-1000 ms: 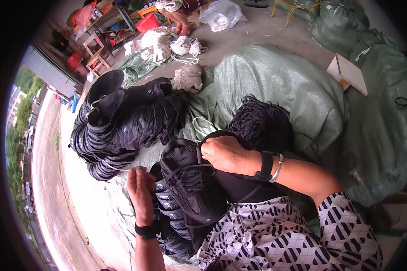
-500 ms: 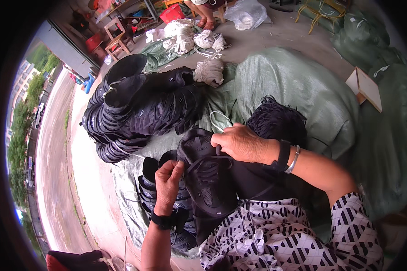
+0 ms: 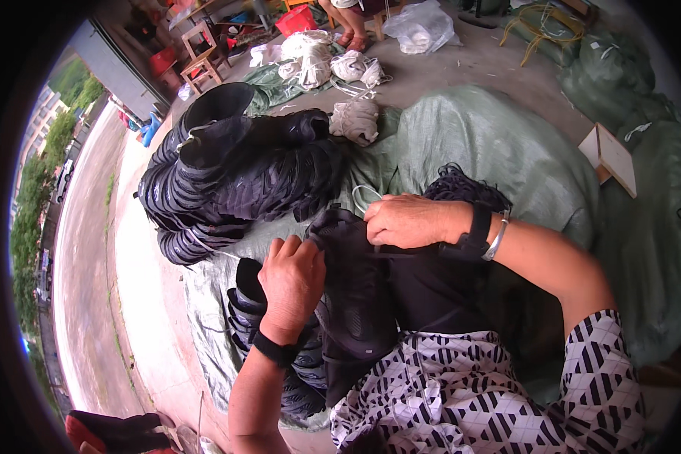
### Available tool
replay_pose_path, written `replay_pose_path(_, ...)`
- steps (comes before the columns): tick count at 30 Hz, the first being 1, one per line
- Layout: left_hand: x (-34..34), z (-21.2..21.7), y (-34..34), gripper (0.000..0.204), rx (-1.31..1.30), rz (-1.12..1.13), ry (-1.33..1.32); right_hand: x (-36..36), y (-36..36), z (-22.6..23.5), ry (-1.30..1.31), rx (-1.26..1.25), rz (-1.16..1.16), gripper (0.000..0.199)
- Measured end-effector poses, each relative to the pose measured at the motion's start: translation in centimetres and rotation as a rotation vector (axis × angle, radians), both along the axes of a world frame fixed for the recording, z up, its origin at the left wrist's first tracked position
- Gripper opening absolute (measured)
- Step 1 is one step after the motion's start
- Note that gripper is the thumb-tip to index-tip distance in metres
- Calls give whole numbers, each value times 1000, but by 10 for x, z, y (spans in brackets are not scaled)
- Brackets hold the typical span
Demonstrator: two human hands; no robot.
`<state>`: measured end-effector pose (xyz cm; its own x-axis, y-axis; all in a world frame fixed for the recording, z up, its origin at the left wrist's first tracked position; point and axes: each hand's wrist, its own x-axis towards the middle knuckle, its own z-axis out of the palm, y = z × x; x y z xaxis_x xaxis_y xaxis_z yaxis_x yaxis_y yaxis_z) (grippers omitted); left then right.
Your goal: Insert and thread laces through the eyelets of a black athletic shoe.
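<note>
Since a second ago the left hand [image 3: 291,284] has climbed from beside the stacked pieces to the upper edge of the black shoe upper [image 3: 356,303], and the right hand [image 3: 408,221] has slid a little to meet it; both now sit close together at the same end.

That shoe upper is dull black, a soft moulded shell with a ribbed, knit-like surface and a rounded toe; it lies on the person's lap over a black-and-white patterned cloth [image 3: 461,393]; its long axis runs from the hands down toward the person, opening end up and away, rounded end toward the lap.

Left fingers are curled and pressed together, clamped on the rim of the upper; right fingers are bent down over the same rim, thumb tucked under, pinching it; whether anything thin is held between them I cannot tell.

Just left of the lap lies a nested row of similar black pieces [image 3: 280,363], overlapping like scales; farther off a bigger heap of them [image 3: 227,181] curves across the pale ground; a woven green sack [image 3: 507,151] bulges behind the right wrist; bundles of off-white cord [image 3: 356,121] lie beyond.
</note>
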<state>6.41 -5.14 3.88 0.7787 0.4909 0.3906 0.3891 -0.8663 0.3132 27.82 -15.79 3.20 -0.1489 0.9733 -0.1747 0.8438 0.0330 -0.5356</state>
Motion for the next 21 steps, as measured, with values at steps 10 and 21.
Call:
replay_pose_path(10,-11,2,43,40,-868,-358,58,-26,10,-27,93,58,-356,12)
replay_pose_path(21,-25,-26,49,25,-885,-259,-92,25,53,-1,155,713,-604,26)
